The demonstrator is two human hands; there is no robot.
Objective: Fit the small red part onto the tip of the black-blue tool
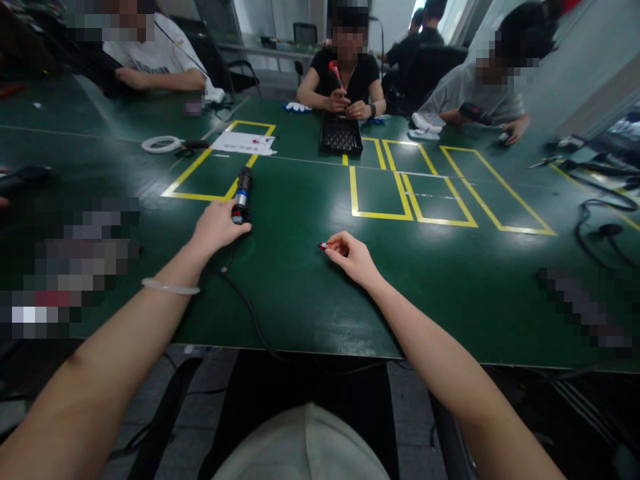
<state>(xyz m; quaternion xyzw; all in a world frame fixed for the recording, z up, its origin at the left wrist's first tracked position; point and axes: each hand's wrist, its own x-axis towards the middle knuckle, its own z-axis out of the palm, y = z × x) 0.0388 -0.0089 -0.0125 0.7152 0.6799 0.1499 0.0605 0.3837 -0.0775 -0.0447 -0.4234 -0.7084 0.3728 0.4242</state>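
Note:
My left hand [220, 227] has its fingers and thumb around the near end of a black cylindrical tool [243, 187] with a silver and blue band and a bit of red at its base. The tool's exact kind is not clear. It is at the corner of the left yellow-taped rectangle [200, 197]. Farther right, my right hand [353, 257] pinches a small red-and-dark piece [323, 246] between thumb and fingertips, over the green table [300, 300]. The piece is too small to name.
Across the table, a person [345, 73] holds a red-tipped tool behind a black tray [341, 137]. A white sheet [245, 143] and a white cable coil [163, 145] lie at far left. A black cable [247, 303] runs over the near edge. Two more people sit at the sides.

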